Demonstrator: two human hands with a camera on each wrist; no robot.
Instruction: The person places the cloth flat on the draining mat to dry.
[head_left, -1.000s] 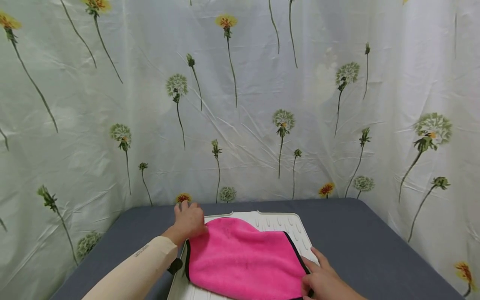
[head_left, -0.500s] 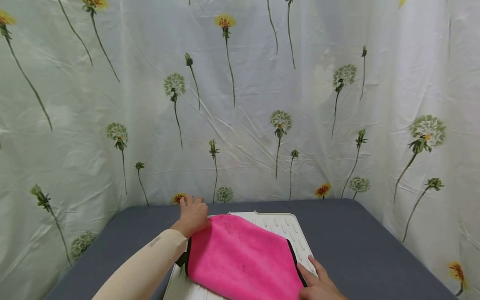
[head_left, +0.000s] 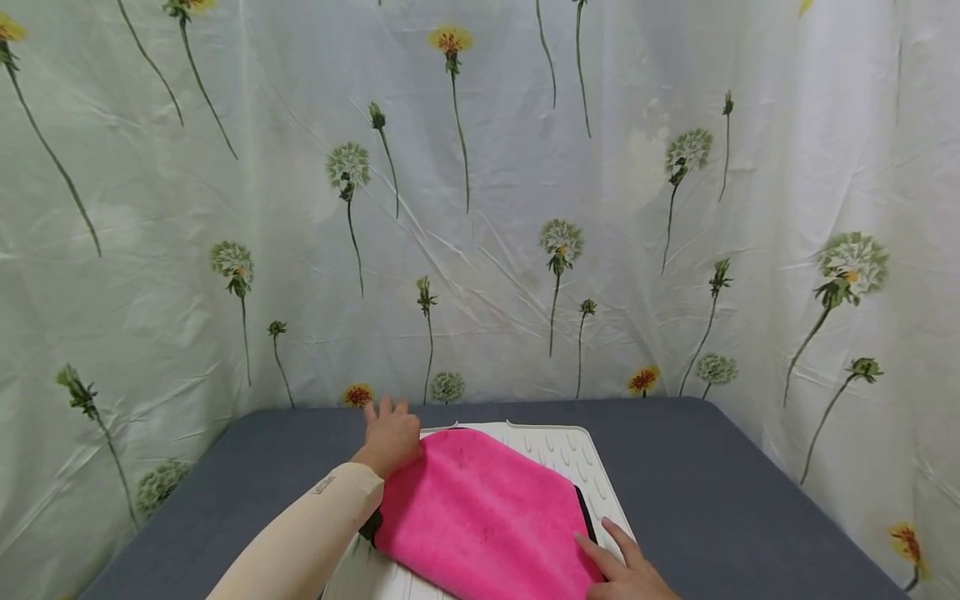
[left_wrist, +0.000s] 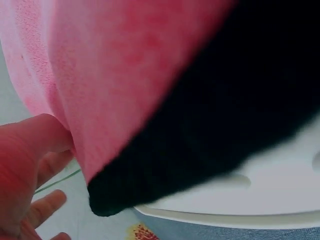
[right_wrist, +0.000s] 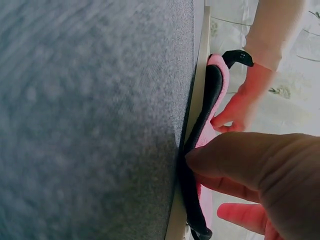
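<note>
A pink cloth (head_left: 480, 512) with a black border lies over a white ribbed tray (head_left: 577, 454), hiding much of it. At its far left edge, my left hand (head_left: 392, 437) pinches the fabric between thumb and finger, the other fingers spread. The left wrist view shows that thumb (left_wrist: 50, 132) against the pink side, with the black border (left_wrist: 165, 150) close to the camera. My right hand (head_left: 626, 571) is at the cloth's near right edge. In the right wrist view its thumb (right_wrist: 220, 157) meets the black border, and a finger bears on the pink side.
A dark grey surface (head_left: 697, 492) bears the tray and extends on both sides. Behind hangs a pale curtain (head_left: 495, 275) printed with dandelions, also along the left and right sides. A small black device (right_wrist: 237, 57) is at my left wrist.
The left hand has shifted slightly right along the cloth's far edge. My right hand has moved a little left and nearer me. The cloth's far fold has flattened.
</note>
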